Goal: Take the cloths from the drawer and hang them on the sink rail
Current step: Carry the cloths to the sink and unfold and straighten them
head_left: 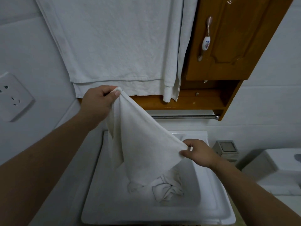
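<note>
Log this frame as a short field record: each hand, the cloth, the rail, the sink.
left hand: left hand pinches a top corner of the white cloth, raised
right hand: right hand pinches the cloth's other edge, lower
cloth: spread between both hands, lower end bunched in the sink
rail: metal rail under the wooden cabinet, bare where visible
</note>
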`<state>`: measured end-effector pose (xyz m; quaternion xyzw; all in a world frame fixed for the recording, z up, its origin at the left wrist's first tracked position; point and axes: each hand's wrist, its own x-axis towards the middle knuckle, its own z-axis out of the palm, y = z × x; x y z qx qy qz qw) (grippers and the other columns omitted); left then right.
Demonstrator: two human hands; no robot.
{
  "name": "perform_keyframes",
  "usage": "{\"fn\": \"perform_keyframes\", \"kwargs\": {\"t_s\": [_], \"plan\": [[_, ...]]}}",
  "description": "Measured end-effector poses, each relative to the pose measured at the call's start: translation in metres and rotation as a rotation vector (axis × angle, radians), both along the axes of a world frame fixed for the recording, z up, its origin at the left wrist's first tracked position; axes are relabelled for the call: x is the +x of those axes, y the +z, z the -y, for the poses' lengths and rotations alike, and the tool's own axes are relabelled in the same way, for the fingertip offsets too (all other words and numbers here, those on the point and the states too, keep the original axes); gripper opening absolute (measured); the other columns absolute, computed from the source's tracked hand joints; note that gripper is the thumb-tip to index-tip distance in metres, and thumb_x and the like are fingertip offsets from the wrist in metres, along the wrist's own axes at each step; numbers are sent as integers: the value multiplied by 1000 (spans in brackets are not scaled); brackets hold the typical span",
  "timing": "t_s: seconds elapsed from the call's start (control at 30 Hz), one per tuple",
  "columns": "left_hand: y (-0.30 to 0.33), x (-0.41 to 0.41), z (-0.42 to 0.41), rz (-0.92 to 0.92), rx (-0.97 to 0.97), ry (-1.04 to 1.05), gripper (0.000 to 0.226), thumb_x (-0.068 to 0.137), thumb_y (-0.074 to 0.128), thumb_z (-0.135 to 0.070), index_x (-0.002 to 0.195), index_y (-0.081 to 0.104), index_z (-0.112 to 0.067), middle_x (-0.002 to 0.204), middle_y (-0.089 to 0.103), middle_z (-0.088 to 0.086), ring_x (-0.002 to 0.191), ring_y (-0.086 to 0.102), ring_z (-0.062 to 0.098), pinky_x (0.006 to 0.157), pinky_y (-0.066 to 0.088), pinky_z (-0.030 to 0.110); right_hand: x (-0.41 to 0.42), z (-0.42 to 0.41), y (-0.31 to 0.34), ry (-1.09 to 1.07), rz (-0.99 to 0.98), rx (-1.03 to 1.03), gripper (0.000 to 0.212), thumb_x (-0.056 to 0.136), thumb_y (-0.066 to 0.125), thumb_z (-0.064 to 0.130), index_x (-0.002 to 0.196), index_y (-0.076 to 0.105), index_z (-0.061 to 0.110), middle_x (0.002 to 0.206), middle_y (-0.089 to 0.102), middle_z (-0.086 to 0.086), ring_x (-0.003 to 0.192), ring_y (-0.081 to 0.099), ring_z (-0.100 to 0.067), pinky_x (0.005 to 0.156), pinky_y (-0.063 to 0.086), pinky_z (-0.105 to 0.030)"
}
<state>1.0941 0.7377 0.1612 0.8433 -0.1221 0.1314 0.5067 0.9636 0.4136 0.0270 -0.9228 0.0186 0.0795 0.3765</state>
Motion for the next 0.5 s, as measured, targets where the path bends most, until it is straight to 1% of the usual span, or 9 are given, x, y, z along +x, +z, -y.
{"fn": "perform_keyframes", "kwargs": {"t_s": [0.03,0.07,0.1,0.13,0.2,0.27,0.33,0.4,0.5], "plan": [[-1,-1,-1,21,65,-5,22,92,62,-36,109,74,-27,91,67,-23,83,60,-9,70,47,26,-2,2,-2,10,28,-63,7,89,68,27,95,72,28,98,68,5,91,60,-17,85,49,-38],[-2,-3,-1,29,105,-12,22,93,62,-36,109,73,-27,92,66,-22,85,59,-9,72,48,26,-2,4,-4,13,57,-126,17,90,68,27,106,73,27,105,69,6,95,60,-16,89,46,-36],[-4,-4,-1,29,120,-15,23,93,61,-36,110,73,-26,92,65,-23,86,58,-8,73,48,24,-1,7,-4,-10,90,-175,23,91,67,26,113,72,25,108,69,6,96,59,-16,90,44,-33],[-8,-4,-2,24,117,-12,23,93,61,-35,110,73,-26,91,65,-24,88,59,-6,73,47,23,0,11,-1,-58,131,-204,25,92,65,24,116,71,22,109,70,4,94,59,-16,86,43,-30],[-14,-4,-5,-20,34,5,22,93,62,-33,110,74,-25,92,67,-22,90,62,0,74,50,26,4,16,8,-172,211,-198,19,93,64,23,110,71,21,102,71,1,83,58,-12,70,41,-25],[-20,-1,-9,-71,-52,23,18,94,62,-32,106,74,-28,90,70,-19,85,65,4,68,53,23,8,20,18,-235,269,-215,13,93,64,23,104,71,23,92,69,2,74,56,-9,60,38,-21],[-25,1,-13,-98,-89,30,15,94,62,-30,103,74,-29,82,71,-18,75,65,0,54,49,13,12,21,28,-256,312,-307,15,93,64,24,105,72,21,89,66,5,75,55,-11,59,36,-21],[-26,2,-17,-108,-108,31,14,93,63,-28,100,75,-29,75,70,-21,66,63,-7,49,46,10,15,21,38,-293,344,-378,16,93,65,26,105,73,20,86,63,8,75,56,-12,60,37,-21],[-24,1,-22,-97,-106,24,12,93,63,-29,94,74,-33,70,69,-24,61,61,-9,47,45,11,19,23,50,-364,360,-278,13,89,72,30,100,71,23,87,62,10,77,57,-11,67,43,-26]]}}
